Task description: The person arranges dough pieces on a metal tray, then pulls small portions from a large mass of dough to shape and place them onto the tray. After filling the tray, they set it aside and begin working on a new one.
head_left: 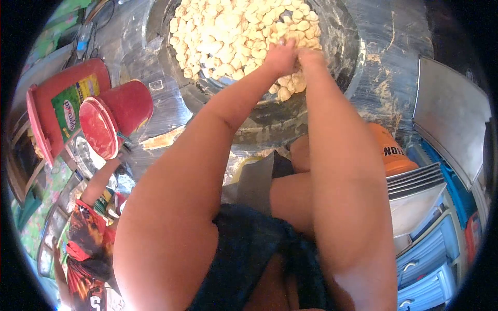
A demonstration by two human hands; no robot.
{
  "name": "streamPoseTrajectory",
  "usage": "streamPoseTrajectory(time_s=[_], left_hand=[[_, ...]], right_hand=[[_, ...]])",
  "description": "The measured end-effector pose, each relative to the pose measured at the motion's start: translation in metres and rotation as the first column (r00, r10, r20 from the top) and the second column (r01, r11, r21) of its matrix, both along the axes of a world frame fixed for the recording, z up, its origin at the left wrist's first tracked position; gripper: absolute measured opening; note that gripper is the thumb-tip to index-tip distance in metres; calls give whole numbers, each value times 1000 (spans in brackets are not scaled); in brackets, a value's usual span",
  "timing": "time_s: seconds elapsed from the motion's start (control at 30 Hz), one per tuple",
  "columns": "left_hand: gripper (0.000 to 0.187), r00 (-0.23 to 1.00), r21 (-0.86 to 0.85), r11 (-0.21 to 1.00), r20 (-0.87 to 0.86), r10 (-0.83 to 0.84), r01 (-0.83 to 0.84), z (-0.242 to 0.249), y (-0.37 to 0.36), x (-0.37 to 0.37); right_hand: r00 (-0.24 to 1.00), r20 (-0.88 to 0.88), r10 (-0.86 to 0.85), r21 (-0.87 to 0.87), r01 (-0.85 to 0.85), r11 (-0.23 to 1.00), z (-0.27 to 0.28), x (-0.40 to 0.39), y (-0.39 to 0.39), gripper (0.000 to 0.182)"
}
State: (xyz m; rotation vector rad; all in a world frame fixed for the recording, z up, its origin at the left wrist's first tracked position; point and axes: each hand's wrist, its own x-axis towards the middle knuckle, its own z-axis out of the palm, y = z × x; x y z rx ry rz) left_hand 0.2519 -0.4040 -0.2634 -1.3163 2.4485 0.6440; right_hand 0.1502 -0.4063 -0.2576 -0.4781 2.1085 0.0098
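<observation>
Many pale, rounded dough-like pieces (pixel 233 39) are spread in a layer over a large round dark pan (pixel 342 46) at the top of the view. My left hand (pixel 282 56) rests at the lower right part of the pieces, its fingers spread on them. Right beside it is my right hand (pixel 311 58), slightly blurred, its fingers down among the pieces and mostly hidden. A few pieces lie just below both hands, near the pan's lower edge.
A red bucket (pixel 122 111) and a larger red container (pixel 65 103) stand left. Another person (pixel 88 233) in a patterned shirt is at lower left. An orange container (pixel 391 150), stacked metal trays (pixel 417 192), a metal sheet (pixel 451 114) and blue drawers (pixel 428 259) are right.
</observation>
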Motion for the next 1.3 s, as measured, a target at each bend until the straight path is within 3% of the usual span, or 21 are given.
streamPoseTrajectory(time_s=[0.07,0.13,0.2,0.23,0.27,0.3,0.33,0.4,0.47,0.5,0.57,0.67,0.7,0.73,0.8,0.87,0.93,0.97,1.13,1.2,1.3], left_hand=[[90,998,4,1000,-57,12,-12,-3,-2,1],[92,984,-1,987,-80,158,-158,-1,-21,-3],[101,982,-146,976,74,172,-160,-2,-52,-10],[102,974,163,971,171,149,-177,23,-80,-16],[103,962,451,868,254,97,-207,36,-100,-18],[103,962,455,866,256,99,-210,15,-96,-18],[102,972,142,969,146,183,-203,-13,-82,-18],[101,975,-191,958,12,223,-216,-22,-71,-16],[96,993,123,989,103,64,-76,-12,-68,-11],[93,994,142,988,92,50,-63,-9,-57,-7],[84,1000,138,990,19,-16,14,8,-32,8],[82,996,187,979,2,-88,86,17,-3,20],[82,996,187,978,-5,-92,91,14,-2,22],[86,999,139,990,-24,-30,33,9,1,22],[90,998,92,995,-56,36,-31,0,-5,15],[98,962,-207,951,-195,189,-229,-15,-28,4],[101,982,-85,982,-96,161,-169,-33,-49,-13],[101,992,0,992,35,124,-124,-32,-57,-23],[89,994,190,981,108,22,-43,-5,-43,-30],[86,996,240,971,-89,18,4,-3,-19,-10],[83,995,225,973,-78,69,-50,25,25,11]], right_hand=[[995,-11,101,14,-100,995,-5,0,2,67],[993,-32,110,46,-108,993,46,5,-1,70],[998,-56,20,8,-20,1000,52,7,6,69],[963,0,269,56,-268,962,14,-5,5,64],[962,5,273,66,-273,960,26,-2,8,64],[991,-35,131,87,-127,988,54,1,5,63],[997,-79,-15,100,23,995,71,4,3,61],[997,-80,10,86,-3,996,59,-4,5,57],[948,-65,312,76,-307,949,24,-19,3,54],[949,-70,308,68,-304,950,31,-18,1,54],[994,-82,74,54,-70,996,50,-11,5,51],[978,27,209,110,-211,971,51,-13,2,51],[990,12,144,95,-144,985,56,-10,2,52],[997,-3,78,77,-77,994,61,-8,3,53],[962,-56,269,95,-263,960,43,-11,5,55],[944,-34,329,146,-321,936,21,-17,13,57],[993,-101,63,-1,-64,998,49,-11,18,60],[993,-118,13,16,-11,1000,55,-10,17,63],[992,-111,-52,91,62,994,47,-9,10,65],[990,-113,-88,96,99,990,41,-11,4,65],[997,-75,-35,113,43,993,35,-19,6,67]])
